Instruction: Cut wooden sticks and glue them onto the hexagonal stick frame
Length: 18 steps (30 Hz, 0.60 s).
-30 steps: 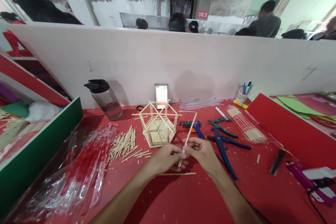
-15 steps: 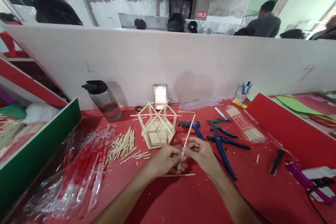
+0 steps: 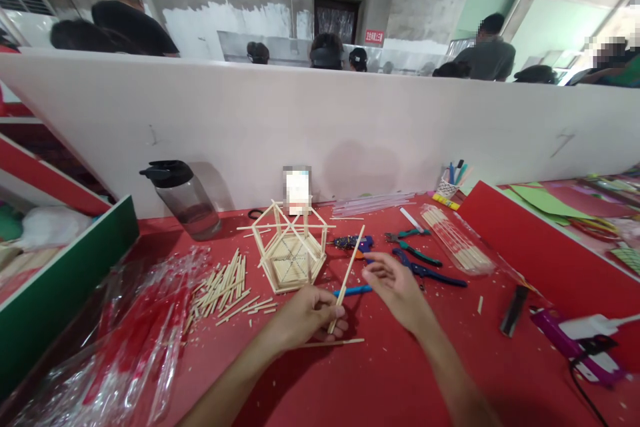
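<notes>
My left hand (image 3: 315,315) pinches a slim wooden stick (image 3: 352,260) near its lower end; a shorter piece seems to lie along it. The stick slants up and to the right. My right hand (image 3: 395,282) is off the stick, its fingers loosely bent and apart, with nothing seen in it. Between the hands shows a blue pen-like thing (image 3: 359,290); whether it is held or lies on the table I cannot tell. Behind my left hand stands a six-sided stick frame (image 3: 293,257). Another stick (image 3: 345,341) lies below my left hand.
Cut sticks (image 3: 227,283) and clear wrappers (image 3: 135,320) lie left. A blue glue gun (image 3: 355,242), green-handled pliers (image 3: 417,247), a blue cutter (image 3: 435,273) and packed sticks (image 3: 455,240) are right. A bottle (image 3: 187,203) and a lit phone (image 3: 298,188) stand at the back.
My right hand has let go of the stick and moved right and slightly up, while my left hand keeps hold of it. The blue thing between the hands shows more. The view has shifted slightly.
</notes>
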### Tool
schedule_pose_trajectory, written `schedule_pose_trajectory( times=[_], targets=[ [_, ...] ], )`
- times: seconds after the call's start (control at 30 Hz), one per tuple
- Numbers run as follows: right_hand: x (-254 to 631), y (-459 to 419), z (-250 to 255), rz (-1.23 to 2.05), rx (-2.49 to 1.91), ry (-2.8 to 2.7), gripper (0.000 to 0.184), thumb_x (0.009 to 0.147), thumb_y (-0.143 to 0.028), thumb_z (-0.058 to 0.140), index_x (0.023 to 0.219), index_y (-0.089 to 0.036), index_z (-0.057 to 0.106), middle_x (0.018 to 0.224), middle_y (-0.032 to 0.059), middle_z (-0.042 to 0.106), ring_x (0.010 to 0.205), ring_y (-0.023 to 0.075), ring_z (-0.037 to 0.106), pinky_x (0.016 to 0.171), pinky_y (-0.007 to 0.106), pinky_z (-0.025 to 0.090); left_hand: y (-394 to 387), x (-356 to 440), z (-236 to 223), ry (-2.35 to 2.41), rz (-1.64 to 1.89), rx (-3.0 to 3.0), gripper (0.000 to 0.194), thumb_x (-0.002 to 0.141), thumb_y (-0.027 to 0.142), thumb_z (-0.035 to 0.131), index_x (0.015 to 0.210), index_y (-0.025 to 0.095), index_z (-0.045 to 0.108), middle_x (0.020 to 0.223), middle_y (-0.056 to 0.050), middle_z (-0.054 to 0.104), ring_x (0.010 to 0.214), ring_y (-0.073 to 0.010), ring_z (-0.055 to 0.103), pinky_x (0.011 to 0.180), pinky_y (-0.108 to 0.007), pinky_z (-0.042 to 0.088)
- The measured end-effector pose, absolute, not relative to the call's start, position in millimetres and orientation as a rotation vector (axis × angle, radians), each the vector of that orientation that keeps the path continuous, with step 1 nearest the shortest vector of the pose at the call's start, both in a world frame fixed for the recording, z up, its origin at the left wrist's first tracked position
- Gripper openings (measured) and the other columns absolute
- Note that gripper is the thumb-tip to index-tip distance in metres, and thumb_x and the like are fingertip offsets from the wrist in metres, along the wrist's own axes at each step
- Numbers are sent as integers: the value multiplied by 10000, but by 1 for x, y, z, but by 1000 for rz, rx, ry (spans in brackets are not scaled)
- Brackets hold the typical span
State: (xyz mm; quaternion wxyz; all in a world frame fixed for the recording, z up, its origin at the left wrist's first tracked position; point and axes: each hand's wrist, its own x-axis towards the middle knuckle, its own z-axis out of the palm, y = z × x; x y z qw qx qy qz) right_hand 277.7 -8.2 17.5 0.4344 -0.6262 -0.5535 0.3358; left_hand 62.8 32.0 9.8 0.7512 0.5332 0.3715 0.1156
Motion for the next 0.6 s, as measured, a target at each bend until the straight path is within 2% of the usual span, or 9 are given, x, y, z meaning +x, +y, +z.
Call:
schedule_pose_trajectory(
  times=[0.1,0.13,0.2,0.37,0.6],
  targets=[
    [319,-11,17,265,-1869,-1615,482,891,-474,572,1281,-192,571,1159,143,675,1070,303,629,935,451,477,33,63,8,831,241,1148,501,616,625,786,752,157,670,768,-34,729,719,-178,672,695,-296,522],
    [333,-13,14,113,-1990,-1700,529,882,-483,582,1305,-166,562,1212,182,657,1128,348,602,951,484,454,34,63,8,838,235,1141,491,614,613,790,750,157,671,773,-39,735,727,-182,681,708,-302,526],
    [353,-18,7,-54,-2243,-1800,577,887,-518,573,1318,-134,563,1176,221,661,1111,391,603,903,497,455,35,63,9,847,232,1138,474,617,595,794,751,156,675,784,-49,744,746,-192,696,730,-315,534],
    [364,-29,-7,-118,-2393,-1970,585,925,-522,508,1331,-104,565,1187,245,633,1128,410,590,853,476,463,37,61,11,851,243,1150,463,634,588,788,763,157,678,805,-63,758,783,-207,710,742,-326,544],
    [356,-33,0,-161,-2397,-1983,449,944,-310,472,1299,-59,580,1182,264,632,1096,405,596,880,487,461,38,57,17,861,256,1176,453,651,579,789,795,160,693,844,-69,768,827,-221,718,763,-333,548]
  ],
)
